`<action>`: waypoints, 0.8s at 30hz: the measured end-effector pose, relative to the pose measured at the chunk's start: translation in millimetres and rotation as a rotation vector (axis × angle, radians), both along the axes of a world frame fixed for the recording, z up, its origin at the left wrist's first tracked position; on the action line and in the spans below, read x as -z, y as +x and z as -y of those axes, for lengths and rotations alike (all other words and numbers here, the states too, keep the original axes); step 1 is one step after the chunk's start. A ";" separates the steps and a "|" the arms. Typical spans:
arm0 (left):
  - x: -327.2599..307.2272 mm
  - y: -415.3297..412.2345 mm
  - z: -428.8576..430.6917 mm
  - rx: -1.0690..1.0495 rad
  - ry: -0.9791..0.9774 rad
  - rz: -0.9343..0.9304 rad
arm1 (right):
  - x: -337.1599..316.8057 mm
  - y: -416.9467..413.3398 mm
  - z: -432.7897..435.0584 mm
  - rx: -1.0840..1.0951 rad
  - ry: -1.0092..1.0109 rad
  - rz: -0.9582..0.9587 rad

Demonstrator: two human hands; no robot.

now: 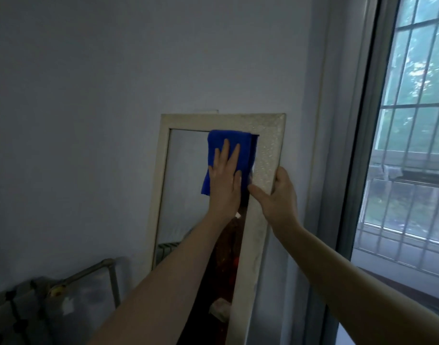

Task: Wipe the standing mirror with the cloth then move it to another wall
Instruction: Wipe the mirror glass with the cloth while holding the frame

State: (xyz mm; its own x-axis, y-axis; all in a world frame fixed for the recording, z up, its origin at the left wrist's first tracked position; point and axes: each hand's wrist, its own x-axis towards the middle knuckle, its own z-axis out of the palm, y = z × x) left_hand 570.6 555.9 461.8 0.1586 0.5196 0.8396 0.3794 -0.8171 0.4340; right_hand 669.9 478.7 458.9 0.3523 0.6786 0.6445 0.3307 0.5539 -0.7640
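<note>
A tall standing mirror (pixel 265 155) with a pale textured frame leans against the grey wall near the corner. A folded blue cloth (pixel 245 148) lies flat on the glass at the top right of the mirror. My left hand (pixel 225 175) presses on the cloth with fingers spread and pointing up. My right hand (pixel 279 192) grips the right side of the frame, thumb on the front face, fingers wrapped behind the edge. The mirror's lower end is hidden behind my arms.
A radiator (pixel 21 310) with a pipe (pixel 94 270) stands low at the left against the wall. To the right is a window (pixel 412 125) with metal bars and a dark frame. Bare wall (pixel 114 70) fills the upper left.
</note>
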 end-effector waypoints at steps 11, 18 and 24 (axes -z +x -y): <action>-12.0 -64.5 -101.0 -0.095 -0.063 0.210 | 2.2 2.2 -9.2 0.077 0.007 0.073; -6.9 -91.1 -141.8 -0.088 -0.166 0.295 | 4.0 2.1 -10.1 0.055 -0.001 0.070; 2.9 -81.7 -126.2 -0.084 -0.312 0.343 | 7.8 -7.2 -4.7 0.006 0.004 0.024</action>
